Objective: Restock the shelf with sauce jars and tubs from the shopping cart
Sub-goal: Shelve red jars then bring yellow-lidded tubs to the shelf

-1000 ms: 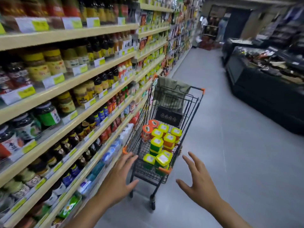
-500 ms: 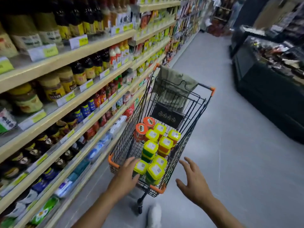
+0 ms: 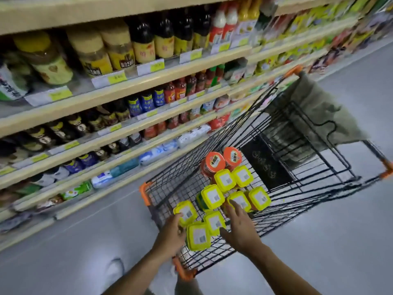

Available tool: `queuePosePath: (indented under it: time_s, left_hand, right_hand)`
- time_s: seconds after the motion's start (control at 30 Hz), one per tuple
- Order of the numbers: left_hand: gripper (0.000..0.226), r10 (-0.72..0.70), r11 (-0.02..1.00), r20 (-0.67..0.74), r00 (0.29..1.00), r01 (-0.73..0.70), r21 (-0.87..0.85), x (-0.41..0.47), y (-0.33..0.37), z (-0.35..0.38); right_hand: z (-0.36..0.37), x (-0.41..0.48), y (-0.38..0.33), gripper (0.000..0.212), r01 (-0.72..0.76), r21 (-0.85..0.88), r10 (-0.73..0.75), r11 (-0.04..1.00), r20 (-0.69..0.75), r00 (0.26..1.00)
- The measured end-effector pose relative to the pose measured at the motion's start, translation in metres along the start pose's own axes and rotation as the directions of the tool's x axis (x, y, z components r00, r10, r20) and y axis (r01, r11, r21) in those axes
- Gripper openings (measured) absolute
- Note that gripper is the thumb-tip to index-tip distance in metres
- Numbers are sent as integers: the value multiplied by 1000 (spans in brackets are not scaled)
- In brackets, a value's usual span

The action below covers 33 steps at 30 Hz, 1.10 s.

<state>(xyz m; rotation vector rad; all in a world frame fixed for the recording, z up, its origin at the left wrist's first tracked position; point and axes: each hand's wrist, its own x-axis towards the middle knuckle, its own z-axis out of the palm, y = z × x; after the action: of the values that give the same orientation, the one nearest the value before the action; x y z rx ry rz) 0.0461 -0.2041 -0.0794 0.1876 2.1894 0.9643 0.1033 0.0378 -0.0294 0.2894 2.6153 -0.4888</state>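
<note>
A black wire shopping cart point(image 3: 146, 195) with orange corners stands beside the shelf point(image 3: 136, 87) of sauce bottles and jars. Inside it sit several yellow-lidded tubs and two orange-lidded jars point(image 3: 215, 163) at the far side of the group. My left hand point(image 3: 171, 234) reaches over the near rim, its fingertips touching the leftmost yellow tub point(image 3: 187, 212). My right hand point(image 3: 241, 227) hovers with spread fingers over the tubs. Its forefinger lies on one tub's lid point(image 3: 241, 200), its thumb beside another tub point(image 3: 214, 222). Neither hand lifts anything.
A grey-green cloth bag point(image 3: 314, 116) hangs over the cart's far end. Shelves packed with bottles, jars and packets run along the left. Grey floor point(image 3: 319, 241) lies to the right of the cart. My shoe point(image 3: 114, 271) shows below.
I have stepped closer and look more steeply down into the cart. Both hands moved forward over the rim onto the yellow tubs; the right hand was outside the cart before.
</note>
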Motion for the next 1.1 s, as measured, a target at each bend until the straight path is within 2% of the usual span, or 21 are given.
queuePosePath:
  time_s: [0.1,0.2,0.3,0.43,0.6,0.73,0.8,1.03,1.1]
  left_hand:
    - [69,-80,992,112,991,68,108,6,-8,30]
    - [85,-109,956,182,977,53,289,19,-15,51]
    - [98,-123,892,180,976,29,452,30,-13,67]
    - [105,-158,819,147,976,47,573,37,-10,84]
    - [103,-176,770,115,978,64,635,48,-17,104]
    - [115,-204,748,131,970,68,661,58,-26,112]
    - [118,-199,746,137,970,59,664,61,-32,116]
    - [121,-155,789,204,967,-3,615,70,-42,113]
    - [115,-132,792,211,968,-25,610,71,-42,111]
  right_hand:
    - [2,39,19,88,86,-91,-74,992,130,989]
    - [5,76,30,93,127,-142,-90,982,242,966]
    - [9,113,37,101,171,-196,-101,966,321,941]
    - [22,156,41,112,254,-371,-110,893,367,924]
    - [36,189,43,109,344,-487,-135,803,413,901]
    - [50,197,49,105,431,-629,-177,647,426,887]
    - [60,197,54,104,443,-663,-185,603,423,887]
    - [71,202,51,96,411,-669,-172,620,395,902]
    - [70,201,50,95,416,-671,-176,614,398,900]
